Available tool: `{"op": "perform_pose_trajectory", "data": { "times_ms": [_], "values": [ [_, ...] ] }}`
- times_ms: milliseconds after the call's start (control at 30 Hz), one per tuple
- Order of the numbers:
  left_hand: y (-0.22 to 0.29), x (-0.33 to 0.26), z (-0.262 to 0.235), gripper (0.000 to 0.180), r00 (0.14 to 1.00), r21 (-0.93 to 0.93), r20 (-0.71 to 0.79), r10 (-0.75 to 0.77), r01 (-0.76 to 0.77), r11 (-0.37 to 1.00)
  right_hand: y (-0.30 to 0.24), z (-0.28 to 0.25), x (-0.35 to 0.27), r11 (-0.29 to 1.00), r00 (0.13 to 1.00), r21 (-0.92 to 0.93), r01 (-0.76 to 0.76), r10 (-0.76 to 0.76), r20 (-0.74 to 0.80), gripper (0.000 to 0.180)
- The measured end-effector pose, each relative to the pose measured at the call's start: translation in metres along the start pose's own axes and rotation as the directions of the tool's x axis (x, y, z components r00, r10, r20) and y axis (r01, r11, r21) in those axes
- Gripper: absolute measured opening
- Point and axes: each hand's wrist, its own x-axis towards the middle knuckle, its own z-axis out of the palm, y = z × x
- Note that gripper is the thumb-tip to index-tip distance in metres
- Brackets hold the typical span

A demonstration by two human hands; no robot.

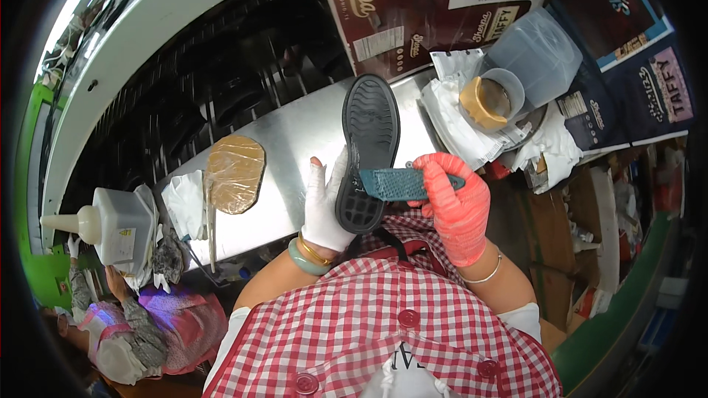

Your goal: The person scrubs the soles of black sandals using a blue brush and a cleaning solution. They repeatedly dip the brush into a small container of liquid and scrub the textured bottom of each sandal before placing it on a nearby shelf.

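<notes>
My left hand [323, 208], in a white glove, holds a black rubber shoe sole [371, 121] upright in front of me. Its ribbed part points away from me and the grid of square hollows is at the near end. In a coral-red glove, my right hand [456, 210] is closed around the handle of a dark teal brush [398, 183]. The brush lies crosswise over the middle of the sole, its tip at the sole's surface. I cannot tell whether it presses on it.
Below the sole is a metal worktop [287, 129] beside a dark conveyor [214, 51]. A tape-covered brown pad [236, 175] and a white squeeze bottle [125, 225] are to the left. Right are a plastic container [542, 55], a yellow-rimmed cup [483, 103] and cardboard [413, 0]. Another person [133, 332] works lower left.
</notes>
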Motion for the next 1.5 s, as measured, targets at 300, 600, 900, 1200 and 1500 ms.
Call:
{"op": "perform_pose_trajectory", "data": {
  "times_ms": [300, 600, 900, 1200, 1500],
  "values": [
    [0.006, 0.002, -0.003, 0.075, 0.997, -0.066, 0.075, 0.001, 0.004, 0.998, 0.000, 0.006, -0.019, 0.997, 0.989, -0.048, 0.065, -0.058, 0.136, 0.015],
    [0.016, -0.003, -0.002, 0.080, 0.977, -0.182, 0.144, -0.157, 0.182, 0.966, 0.000, -0.001, -0.011, 0.968, 0.943, -0.149, 0.201, -0.151, 0.297, 0.015],
    [0.025, -0.009, -0.013, 0.090, 0.956, 0.702, 0.158, -0.246, 0.066, 0.709, -0.046, 0.008, 0.004, 0.956, 0.846, -0.290, 0.036, 0.125, 0.519, 0.020],
    [0.038, -0.011, -0.001, 0.090, 0.808, 0.242, 0.069, -0.586, 0.556, 0.795, -0.074, 0.031, 0.019, 0.873, 0.711, -0.475, -0.110, 0.403, 0.576, 0.025],
    [0.046, -0.005, -0.015, 0.102, 0.708, 0.389, 0.111, -0.698, 0.616, 0.686, -0.068, 0.042, 0.020, 0.874, 0.694, -0.476, -0.100, 0.404, 0.596, 0.025]
  ]
}}
